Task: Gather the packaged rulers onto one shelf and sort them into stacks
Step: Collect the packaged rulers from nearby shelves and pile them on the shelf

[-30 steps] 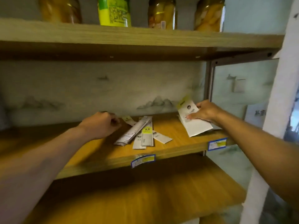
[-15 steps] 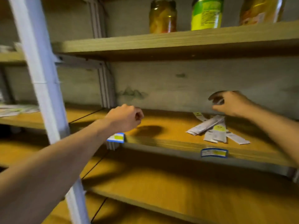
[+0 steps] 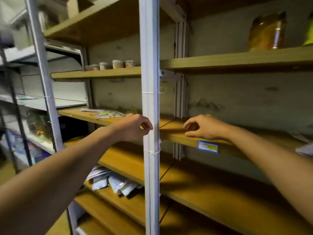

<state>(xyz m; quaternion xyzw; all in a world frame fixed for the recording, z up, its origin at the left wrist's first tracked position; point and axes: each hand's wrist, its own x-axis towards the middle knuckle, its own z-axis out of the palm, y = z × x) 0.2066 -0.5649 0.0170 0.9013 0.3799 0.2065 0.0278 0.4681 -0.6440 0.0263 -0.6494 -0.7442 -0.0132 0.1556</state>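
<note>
While both hands hold nothing, the scene reads as follows:

Left hand: the left hand (image 3: 133, 127) hangs in the air with fingers loosely curled, thumb near the forefinger, grasping no object; it sits just left of the white metal upright post (image 3: 150, 116).
Right hand: the right hand (image 3: 201, 127) has fingers relaxed and half bent, grasping no object; its lower fingers lie at the front edge of the middle wooden shelf board (image 3: 183, 139), and contact cannot be confirmed.
Packaged rulers, left bay: a loose spread of flat white and green packaged rulers (image 3: 103, 113) lies on the wooden shelf board of the left bay (image 3: 74, 113), behind and left of the left hand, apart from it.
Packaged rulers, right edge: pale flat packets (image 3: 303, 138) lie on the middle wooden shelf board at the far right, blurred; their type cannot be confirmed.
Shelf label: a blue-framed white and yellow price tag (image 3: 208, 147) is fixed to the shelf front, below the right hand.
Lower shelf: a heap of clear plastic packets (image 3: 113, 181) lies on a lower board.
Upper shelf: an amber glass jar (image 3: 267, 31) stands on the board above, right of the post.
</note>
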